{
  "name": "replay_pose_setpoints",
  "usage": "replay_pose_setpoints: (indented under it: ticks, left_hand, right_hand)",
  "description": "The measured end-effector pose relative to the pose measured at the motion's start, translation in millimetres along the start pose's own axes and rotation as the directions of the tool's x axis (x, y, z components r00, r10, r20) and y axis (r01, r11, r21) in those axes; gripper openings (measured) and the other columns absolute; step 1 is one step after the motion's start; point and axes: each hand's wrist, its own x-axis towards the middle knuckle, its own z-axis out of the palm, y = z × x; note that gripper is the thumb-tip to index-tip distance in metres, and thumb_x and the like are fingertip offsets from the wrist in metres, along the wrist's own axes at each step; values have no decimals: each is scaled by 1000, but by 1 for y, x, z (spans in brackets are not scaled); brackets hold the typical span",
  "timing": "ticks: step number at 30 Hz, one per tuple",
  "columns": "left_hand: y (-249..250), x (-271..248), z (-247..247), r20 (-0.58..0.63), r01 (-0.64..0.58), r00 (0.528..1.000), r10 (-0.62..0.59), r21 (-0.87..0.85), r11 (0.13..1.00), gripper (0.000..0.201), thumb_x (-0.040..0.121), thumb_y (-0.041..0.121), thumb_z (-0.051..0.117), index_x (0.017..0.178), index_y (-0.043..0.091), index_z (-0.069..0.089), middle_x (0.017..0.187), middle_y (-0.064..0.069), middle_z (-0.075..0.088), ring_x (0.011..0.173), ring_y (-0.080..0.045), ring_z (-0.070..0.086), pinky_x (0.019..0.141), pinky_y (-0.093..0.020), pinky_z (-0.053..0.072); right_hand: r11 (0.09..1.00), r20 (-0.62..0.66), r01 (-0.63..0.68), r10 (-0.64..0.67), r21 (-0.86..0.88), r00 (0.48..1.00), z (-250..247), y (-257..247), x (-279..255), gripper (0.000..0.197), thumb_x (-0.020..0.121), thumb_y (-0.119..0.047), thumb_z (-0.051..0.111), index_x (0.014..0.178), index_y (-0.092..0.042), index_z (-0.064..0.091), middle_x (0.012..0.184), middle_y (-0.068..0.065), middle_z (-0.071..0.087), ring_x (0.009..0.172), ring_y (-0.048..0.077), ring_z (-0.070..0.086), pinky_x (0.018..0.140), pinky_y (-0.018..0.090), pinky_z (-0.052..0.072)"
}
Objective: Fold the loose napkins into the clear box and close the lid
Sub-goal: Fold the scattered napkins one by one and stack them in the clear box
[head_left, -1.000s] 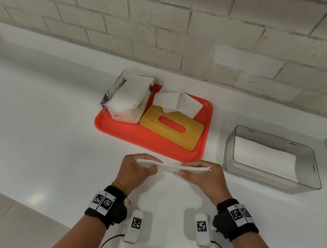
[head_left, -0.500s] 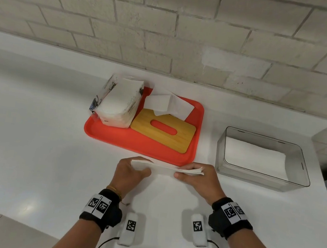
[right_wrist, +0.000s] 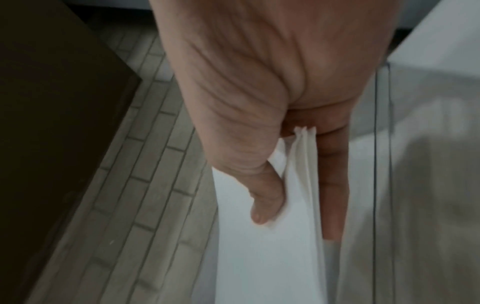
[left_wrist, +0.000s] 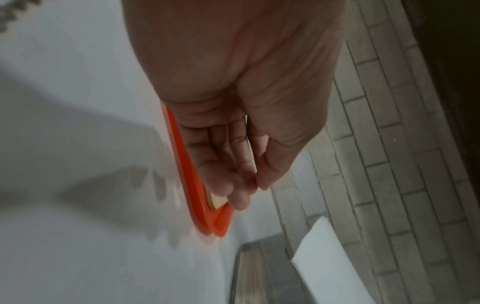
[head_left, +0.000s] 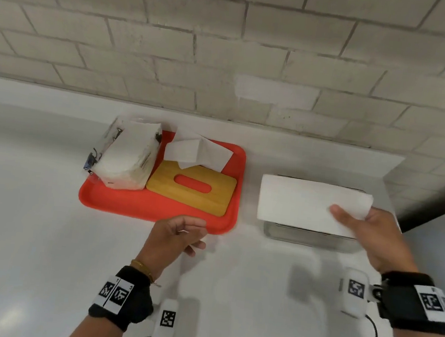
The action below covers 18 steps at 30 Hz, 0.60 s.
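From the head view, the right hand (head_left: 370, 237) pinches a folded napkin (head_left: 301, 203) at its right end, thumb on top, holding it flat over the clear box (head_left: 308, 236); the box is mostly hidden beneath it; the left hand (head_left: 176, 235) hangs relaxed and holds nothing, just in front of the red tray (head_left: 155, 207); the tray carries a napkin pack (head_left: 126, 156), loose napkins (head_left: 198, 151) and the wooden lid (head_left: 193, 190); nothing appears to block the way down into the box.

In the left wrist view, the fingers (left_wrist: 228, 164) are loosely extended, holding nothing, beside the tray edge.

In the right wrist view, thumb and fingers clamp several thin layers; the paper looks light, soft and floppy, likely to droop or unfold at its free end; supporting it near the middle would probably keep it flat.
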Motion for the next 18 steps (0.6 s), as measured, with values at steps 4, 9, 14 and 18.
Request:
replay_pose_setpoints:
  ticks: [4, 9, 14, 18]
  left_hand:
    - [0, 6, 39, 79, 29, 996, -31, 28, 999, 22, 90, 8, 78, 111, 11, 75, 98, -13, 79, 85, -26, 77, 67, -34, 58]
    - [8, 21, 93, 113, 90, 989, -91, 17, 996, 34, 92, 10, 76, 125, 14, 66, 109, -6, 77, 102, -26, 74, 69, -35, 63]
    - [22, 35, 136, 68, 160, 985, -161, 25, 987, 68, 84, 42, 84, 141, 21, 54, 123, -4, 69, 108, -22, 70, 71, -43, 66]
    - [29, 43, 159, 10, 176, 984, -178, 111, 978, 78, 85, 40, 83, 151, 21, 45, 124, -7, 66, 99, -21, 71, 65, -43, 66]
  right_hand:
    - [989, -97, -82, 71, -120, 993, -34, 8, 34, 19, 86, -17, 84, 101, -11, 74, 101, 2, 76, 99, 22, 71, 91, 33, 50]
    - [959, -77, -123, 107, -257, 991, -29, 13, 58, 30, 85, -14, 85, 109, -2, 73, 102, 9, 74, 89, 24, 71, 75, 29, 54]
    - [948, -48, -198, 192, -248, 980, -16, 19, 66, 18, 83, -6, 85, 95, -3, 72, 101, 13, 76, 88, 30, 75, 75, 48, 65]
    - [792, -51, -119, 111, -599, 992, -12, 21, 70, 26, 86, -27, 83, 99, -6, 75, 97, 9, 75, 92, 27, 72, 82, 31, 57]
